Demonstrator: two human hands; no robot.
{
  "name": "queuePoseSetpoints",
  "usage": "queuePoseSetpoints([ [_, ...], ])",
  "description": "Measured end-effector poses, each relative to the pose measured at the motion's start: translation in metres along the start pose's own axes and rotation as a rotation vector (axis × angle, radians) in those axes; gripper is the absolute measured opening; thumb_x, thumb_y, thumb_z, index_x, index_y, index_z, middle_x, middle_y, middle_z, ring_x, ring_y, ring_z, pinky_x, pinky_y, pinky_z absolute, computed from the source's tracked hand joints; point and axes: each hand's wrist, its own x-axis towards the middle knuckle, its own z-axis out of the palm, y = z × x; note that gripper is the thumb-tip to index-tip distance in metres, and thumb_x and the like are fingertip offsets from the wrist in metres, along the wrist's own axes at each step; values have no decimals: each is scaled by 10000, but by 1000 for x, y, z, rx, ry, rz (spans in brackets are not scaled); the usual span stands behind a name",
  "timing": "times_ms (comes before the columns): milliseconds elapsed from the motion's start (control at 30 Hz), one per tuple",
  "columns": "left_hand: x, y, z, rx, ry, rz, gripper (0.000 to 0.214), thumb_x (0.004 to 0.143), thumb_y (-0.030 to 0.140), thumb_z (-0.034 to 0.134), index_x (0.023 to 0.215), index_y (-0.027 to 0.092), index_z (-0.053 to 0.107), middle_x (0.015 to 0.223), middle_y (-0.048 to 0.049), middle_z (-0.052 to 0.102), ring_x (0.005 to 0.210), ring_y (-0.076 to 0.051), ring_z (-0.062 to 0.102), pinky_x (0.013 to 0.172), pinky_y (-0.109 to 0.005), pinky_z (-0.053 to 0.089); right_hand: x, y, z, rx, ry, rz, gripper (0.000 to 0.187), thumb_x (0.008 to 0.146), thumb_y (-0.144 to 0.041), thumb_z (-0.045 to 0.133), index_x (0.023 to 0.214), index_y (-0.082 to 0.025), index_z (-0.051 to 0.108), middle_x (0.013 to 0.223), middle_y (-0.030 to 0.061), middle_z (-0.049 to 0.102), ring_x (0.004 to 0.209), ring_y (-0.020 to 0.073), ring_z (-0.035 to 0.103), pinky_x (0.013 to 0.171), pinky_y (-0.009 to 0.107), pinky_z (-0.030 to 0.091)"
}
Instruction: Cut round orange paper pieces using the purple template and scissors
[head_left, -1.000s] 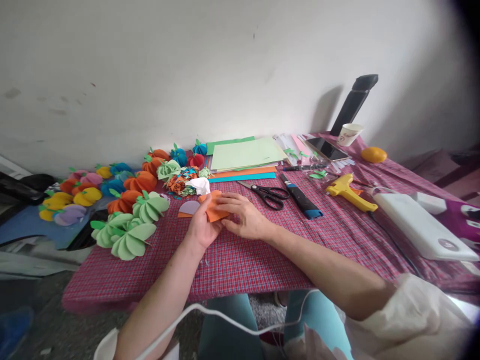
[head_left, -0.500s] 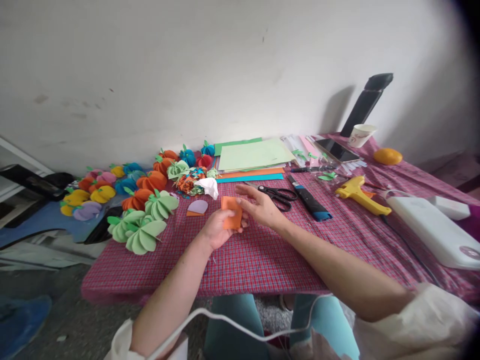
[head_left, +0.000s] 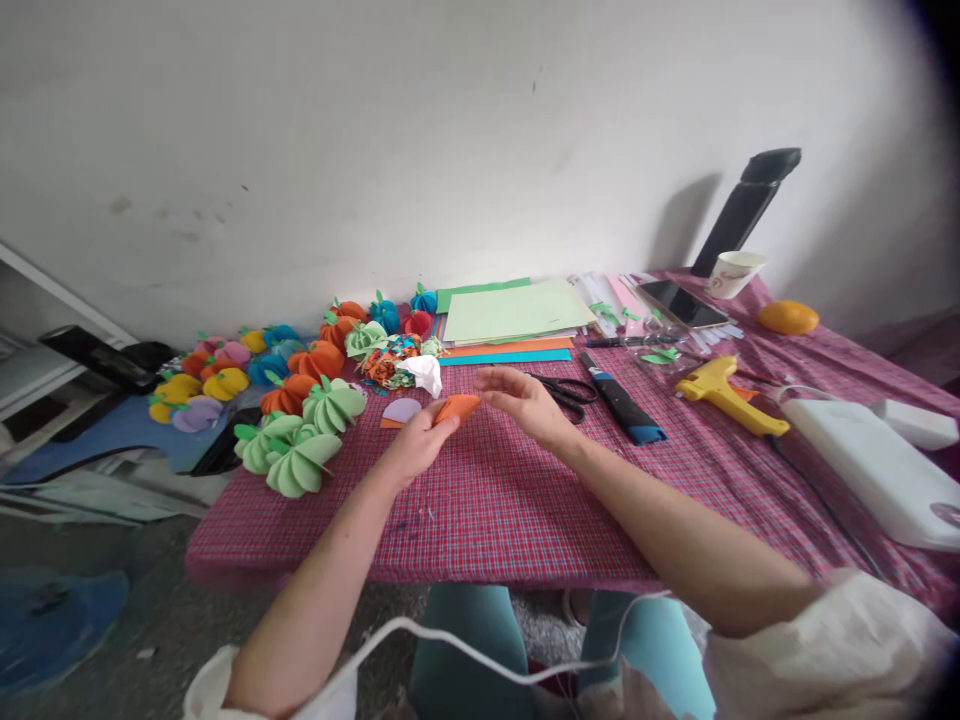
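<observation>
My left hand (head_left: 417,440) pinches a small piece of orange paper (head_left: 456,408) between thumb and fingers, held tilted above the checked cloth. Just to its right, my right hand (head_left: 525,402) is open, its fingers bent a little and apart from the paper. Behind the right hand lie black-handled scissors (head_left: 574,390), partly covered by it. Left of the paper, a rounded lilac paper piece (head_left: 403,409) rests on an orange one. A crumpled white tissue (head_left: 424,374) lies behind, against a heap of paper scraps (head_left: 390,362).
Paper pumpkins (head_left: 330,405) in several colours crowd the left side. Sheets of coloured paper (head_left: 517,312) lie at the back. On the right are a utility knife (head_left: 622,405), a yellow glue gun (head_left: 724,392), a phone (head_left: 681,303), a paper cup (head_left: 735,274) and a white power bank (head_left: 870,465).
My left hand has shifted slightly left and up, tilting the orange paper to a flatter angle. My right hand has drawn off the paper a little to the right. The view has turned slightly.
</observation>
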Motion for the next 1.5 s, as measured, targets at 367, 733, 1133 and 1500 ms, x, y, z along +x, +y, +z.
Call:
queuePoseSetpoints([
  [367,-37,9,-26,944,-46,619,291,764,117,489,932,284,659,951,-29,671,987,-237,520,935,-440,280,-13,6,11,285,-420,480,409,771,-508,556,901,-125,611,700,51,647,552,93,554,446,175,392],
  [733,-31,-1,-10,912,189,626,352,769,116,485,1088,233,578,1196,-103,543,1169,-256,424,979,-438,285,-6,8,4,244,-372,324,292,618,-372,725,671,-131,569,501,-69,476,421,33,361,393,167,228],
  [1133,-34,-34,0,670,108,222,414,804,283,483,1205,185,464,1140,-111,587,1011,-221,569,853,-351,437,-3,23,2,-624,-371,-112,106,763,-234,573,752,-131,589,632,-32,538,574,77,448,538,188,322],
  [1500,-34,-5,-3,568,71,139,193,740,353,575,817,182,620,695,2,624,610,-123,557,562,-223,416,-11,-2,1,-661,-690,-144,106,785,-186,509,750,-139,598,652,-10,554,602,99,473,566,205,353],
])
